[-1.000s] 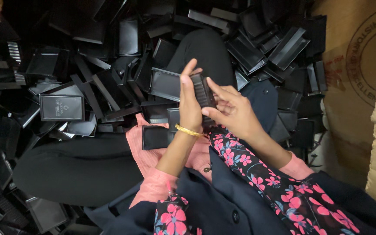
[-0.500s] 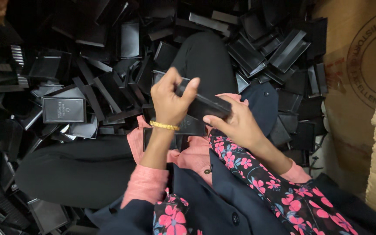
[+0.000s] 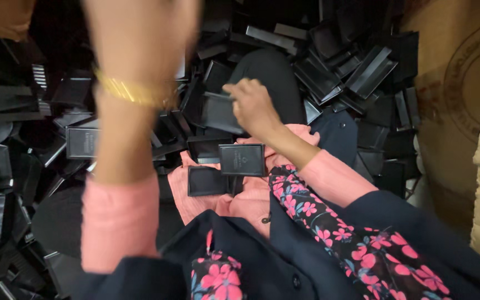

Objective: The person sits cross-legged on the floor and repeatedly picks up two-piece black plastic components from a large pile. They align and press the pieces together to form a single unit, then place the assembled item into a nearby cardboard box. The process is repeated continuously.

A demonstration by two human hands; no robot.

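The right hand [image 3: 254, 108] pinches a flat black box piece [image 3: 220, 111] over the lap, fingers closed on its edge. The left hand [image 3: 140, 33] is raised close to the camera and blurred, so I cannot tell its grip.

1. This looks like a small packing workshop or storeroom, with work done seated on the floor.
2. Heaps of identical small black rectangular boxes and lids [image 3: 362, 72] cover the floor all around.
3. A large brown corrugated cardboard carton [image 3: 462, 111] stands at the right edge.
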